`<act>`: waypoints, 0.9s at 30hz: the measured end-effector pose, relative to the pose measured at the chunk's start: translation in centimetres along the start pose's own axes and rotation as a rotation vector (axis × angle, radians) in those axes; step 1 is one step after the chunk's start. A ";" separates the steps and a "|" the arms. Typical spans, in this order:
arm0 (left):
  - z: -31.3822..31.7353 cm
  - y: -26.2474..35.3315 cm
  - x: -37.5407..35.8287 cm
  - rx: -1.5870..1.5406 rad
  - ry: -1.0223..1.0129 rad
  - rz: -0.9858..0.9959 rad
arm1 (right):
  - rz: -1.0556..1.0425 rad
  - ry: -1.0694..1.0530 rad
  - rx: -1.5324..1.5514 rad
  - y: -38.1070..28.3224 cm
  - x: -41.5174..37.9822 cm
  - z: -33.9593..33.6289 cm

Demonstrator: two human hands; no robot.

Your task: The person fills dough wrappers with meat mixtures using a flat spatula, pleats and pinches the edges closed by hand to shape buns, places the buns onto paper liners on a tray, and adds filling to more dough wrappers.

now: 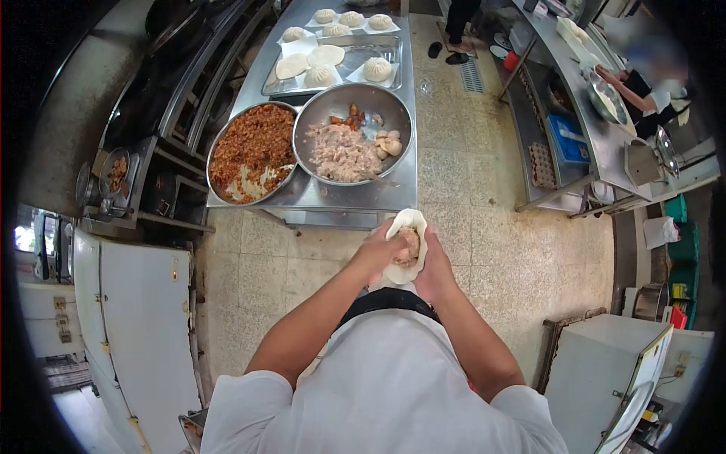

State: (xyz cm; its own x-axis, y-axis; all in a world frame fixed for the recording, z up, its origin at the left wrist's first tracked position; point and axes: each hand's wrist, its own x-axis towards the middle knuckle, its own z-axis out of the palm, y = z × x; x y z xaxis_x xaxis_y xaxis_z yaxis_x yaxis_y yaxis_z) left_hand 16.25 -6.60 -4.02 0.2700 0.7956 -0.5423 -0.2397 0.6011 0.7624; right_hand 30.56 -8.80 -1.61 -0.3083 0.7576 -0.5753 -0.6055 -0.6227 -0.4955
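Close to my body I hold a round dough wrapper (398,270) with a mound of pale minced filling (407,248) in its middle. My left hand (376,253) grips its left side, with the thumb pressed onto the filling. Round the wrapper's right edge curls my right hand (434,268); its fingers are partly hidden beneath the dough. Beyond my hands, a steel bowl (301,155) holds pale minced meat (342,153), orange-brown pieces (349,119) and small round pale pieces (389,144). Left of it is a pan of reddish-brown minced filling (253,147).
A steel table (404,193) carries the bowls and a metal tray (283,85) with flat wrappers (293,66) and pleated buns (377,69). At the right, a person (643,94) works at another counter (571,87). White cabinets (144,303) stand on both sides.
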 end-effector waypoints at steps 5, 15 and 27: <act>-0.4 4.6 -5.5 -0.237 -0.059 0.009 | -0.103 -0.135 -0.076 -1.2 -2.7 0.2; -6.8 7.5 -5.3 -0.248 -0.236 0.014 | -0.243 -0.191 -0.162 0.2 -0.2 5.2; -14.8 8.3 -5.7 -0.335 -0.213 -0.156 | -0.013 -0.069 -0.200 5.0 2.9 13.5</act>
State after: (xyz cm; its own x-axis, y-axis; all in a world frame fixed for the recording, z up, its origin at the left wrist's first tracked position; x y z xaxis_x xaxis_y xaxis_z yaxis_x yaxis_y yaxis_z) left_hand -1.12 -5.05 0.20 0.5056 0.6806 -0.5301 -0.4609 0.7326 0.5009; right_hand 16.76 -7.07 3.07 -0.3552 0.7729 -0.5258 -0.4540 -0.6343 -0.6257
